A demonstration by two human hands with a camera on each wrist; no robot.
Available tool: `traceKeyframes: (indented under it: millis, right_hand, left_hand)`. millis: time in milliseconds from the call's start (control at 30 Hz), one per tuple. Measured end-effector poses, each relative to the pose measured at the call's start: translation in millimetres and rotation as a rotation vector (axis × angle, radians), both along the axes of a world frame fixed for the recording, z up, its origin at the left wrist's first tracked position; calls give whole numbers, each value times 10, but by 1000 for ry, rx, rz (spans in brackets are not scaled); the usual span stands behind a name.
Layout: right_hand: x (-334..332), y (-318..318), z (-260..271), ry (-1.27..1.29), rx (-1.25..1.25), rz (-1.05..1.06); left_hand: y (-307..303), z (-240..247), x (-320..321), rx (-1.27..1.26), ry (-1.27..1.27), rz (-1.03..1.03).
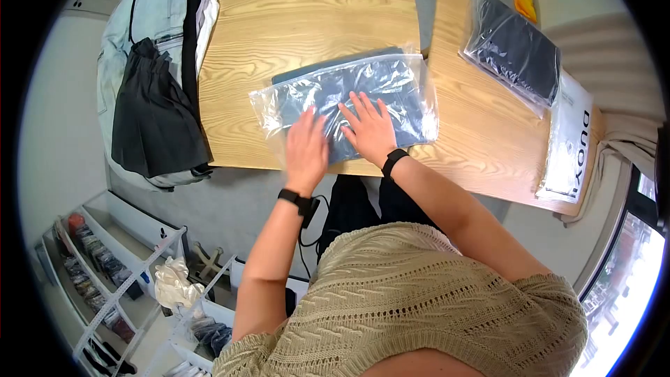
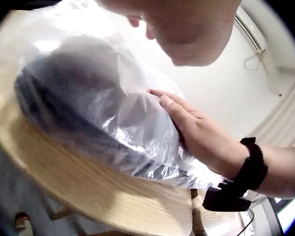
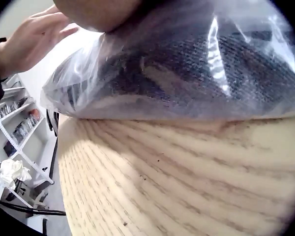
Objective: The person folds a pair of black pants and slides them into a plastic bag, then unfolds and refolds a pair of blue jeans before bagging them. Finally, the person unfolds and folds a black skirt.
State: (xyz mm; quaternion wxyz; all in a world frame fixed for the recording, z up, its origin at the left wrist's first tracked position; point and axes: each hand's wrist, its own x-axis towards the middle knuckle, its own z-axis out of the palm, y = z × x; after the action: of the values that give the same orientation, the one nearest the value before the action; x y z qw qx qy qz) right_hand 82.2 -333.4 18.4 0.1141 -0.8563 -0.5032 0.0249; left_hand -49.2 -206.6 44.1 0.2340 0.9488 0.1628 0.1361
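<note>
A folded dark blue denim garment [image 1: 335,115] lies in a clear plastic zip bag [image 1: 426,122] at the table's near edge. The garment's far edge shows past the bag's zip strip. My right hand [image 1: 370,126] rests on the bag with its fingers spread and straight; the left wrist view shows this right hand [image 2: 201,132] flat against the plastic. Left of it, my left hand [image 1: 307,145] is blurred over the bag's left half, fingers extended. In the right wrist view the bagged denim [image 3: 187,73] bulges above the wood, with the left hand [image 3: 34,42] behind it.
Jeans [image 1: 150,7] and a black pleated garment [image 1: 150,115] are piled left of the wooden table [image 1: 314,7]. At right lie a bagged dark garment [image 1: 516,45] and a white printed bag [image 1: 569,139]. A white shelf unit [image 1: 118,293] stands lower left.
</note>
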Motion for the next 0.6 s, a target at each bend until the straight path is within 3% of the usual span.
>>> traceKeyframes:
  millis: [133, 600]
  right_hand:
    - [230, -53, 36, 24, -28, 43]
    - [600, -159, -70, 160, -65, 108]
  left_hand:
    - [184, -120, 320, 318, 241, -82]
    - [405, -466, 326, 231, 384, -158]
